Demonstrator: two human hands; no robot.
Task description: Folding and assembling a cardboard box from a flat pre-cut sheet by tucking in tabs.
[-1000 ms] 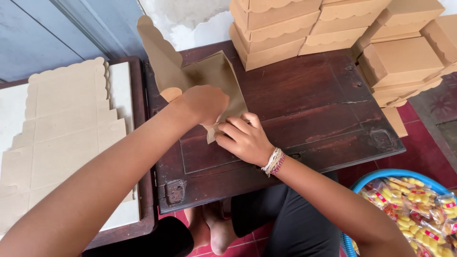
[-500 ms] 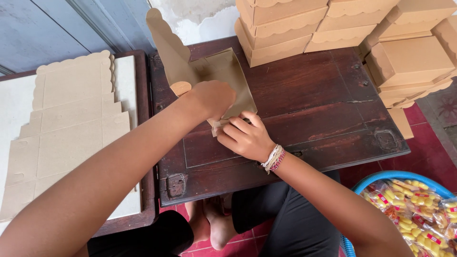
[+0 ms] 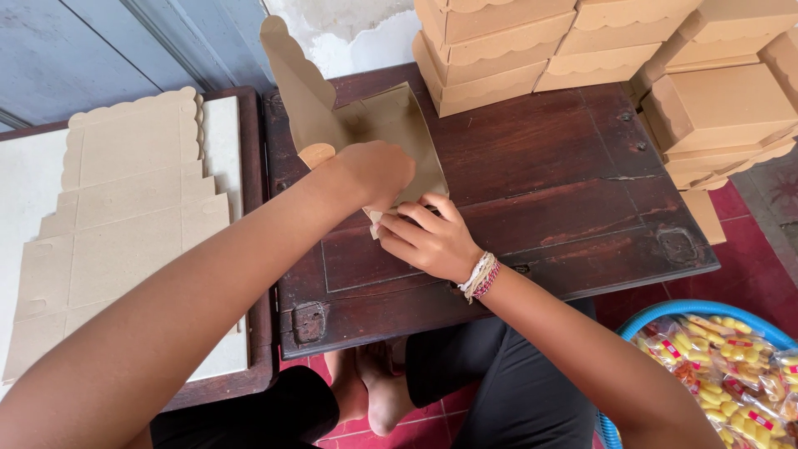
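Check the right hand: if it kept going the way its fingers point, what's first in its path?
The right hand points up-left with fingertips already on the half-folded cardboard box; just beyond is the left hand, probably met first, though depth is unclear.

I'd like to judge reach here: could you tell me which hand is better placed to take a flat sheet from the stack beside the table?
Probably the left hand: the flat sheets lie on its side, while the right hand presses the half-folded box.
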